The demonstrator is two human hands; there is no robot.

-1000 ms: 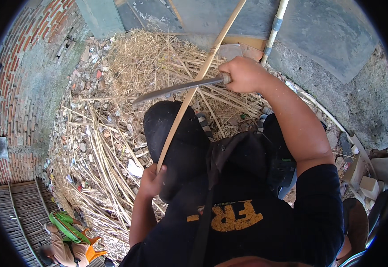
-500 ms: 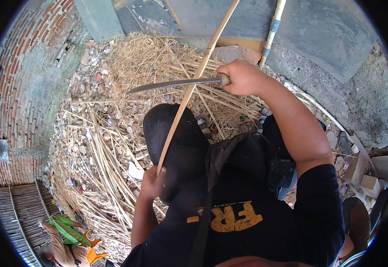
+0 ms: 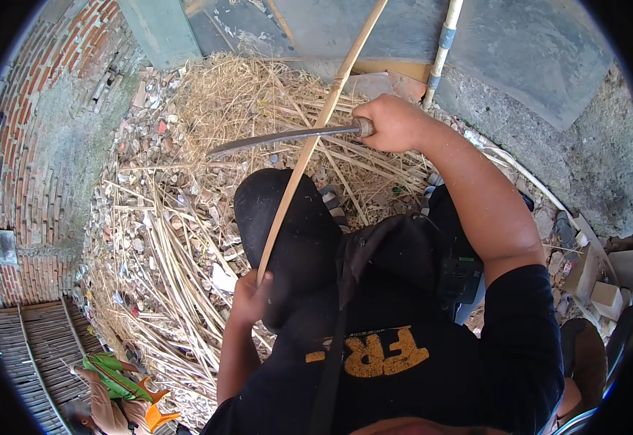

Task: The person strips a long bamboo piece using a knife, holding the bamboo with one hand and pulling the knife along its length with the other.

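Hiding most of knife handle [image 3: 364, 127], right fingers [image 3: 373, 109] clenched round it, left fingers [image 3: 244, 286] clasping pale strip [image 3: 294, 181], top cropped.

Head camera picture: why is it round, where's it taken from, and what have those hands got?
This is no robot. A person wears a wide camera on their head, looking down; its curvy lens makes the picture round and bends straight edges. The left hand grips the lower end of a long pale strip. The right hand holds a long dark blade by its handle; blade and strip cross. Thin sticks and dry straw lie on rubbly ground.
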